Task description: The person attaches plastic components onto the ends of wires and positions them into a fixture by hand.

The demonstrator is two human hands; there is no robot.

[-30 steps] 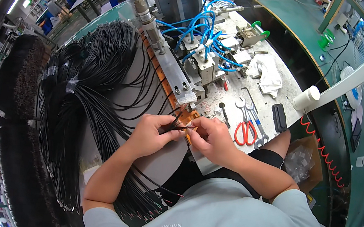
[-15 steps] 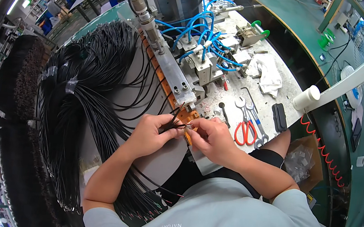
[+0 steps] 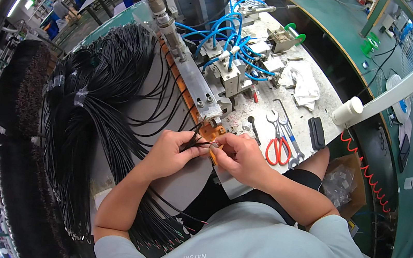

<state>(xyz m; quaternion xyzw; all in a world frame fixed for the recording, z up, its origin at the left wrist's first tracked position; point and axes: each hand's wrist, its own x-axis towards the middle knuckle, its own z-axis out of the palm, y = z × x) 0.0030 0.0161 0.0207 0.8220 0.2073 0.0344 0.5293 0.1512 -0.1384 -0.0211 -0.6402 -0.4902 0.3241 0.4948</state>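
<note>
At the near end of the long orange jig strip (image 3: 212, 130), just below the metal machine bar (image 3: 192, 77), we have both hands brought together. Our left hand (image 3: 172, 151) is curled, thumb and forefinger pinched narrowly around a few thin black wires (image 3: 193, 139) that rise from the pinch and fan out toward the strip. Our right hand (image 3: 240, 157) sits just beside it, fingertips touching the same wires, closed tightly on a small orange piece (image 3: 212, 154) at the wire ends; how much of that piece lies inside the fingers we cannot tell. The wires lead back under our left forearm to the big bundle of black cables (image 3: 93, 114) spread across the grey table top (image 3: 178, 188) on our left.

To the right of our hands, well apart from them, lie red-handled scissors (image 3: 278, 148), a silver wrench (image 3: 289, 137) touching them, and a black rectangular block (image 3: 316, 133). Blue air hoses (image 3: 228, 40) loop over the machine beyond.

Compared with half a second ago, our hands keep the same pinch at the same spot by the strip's end; the wires between the fingers have barely shifted, and the tools lie as they did.
</note>
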